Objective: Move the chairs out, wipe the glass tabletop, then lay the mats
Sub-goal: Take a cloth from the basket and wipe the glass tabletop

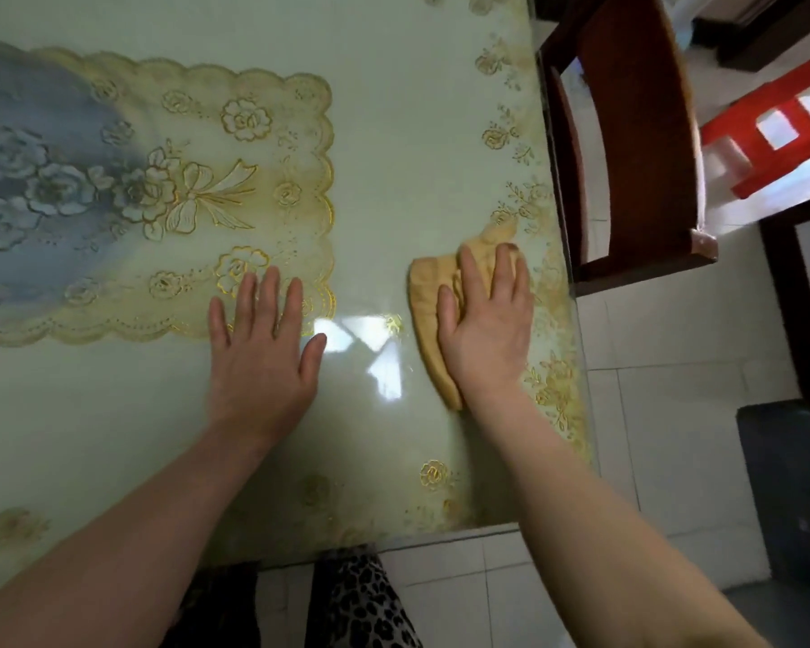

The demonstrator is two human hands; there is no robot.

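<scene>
Fingers of the right hand are spread flat on a folded tan cloth at centre right, seemingly for wiping the glass worktop. The left hand is laid flat, probably as a brace. A dark wooden chair is cropped upper right.

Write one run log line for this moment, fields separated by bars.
wiping | right hand presses cloth on glass tabletop | left hand flat

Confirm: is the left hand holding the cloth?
No; the left hand lies flat on the glass tabletop, while the right hand presses the cloth.
</scene>
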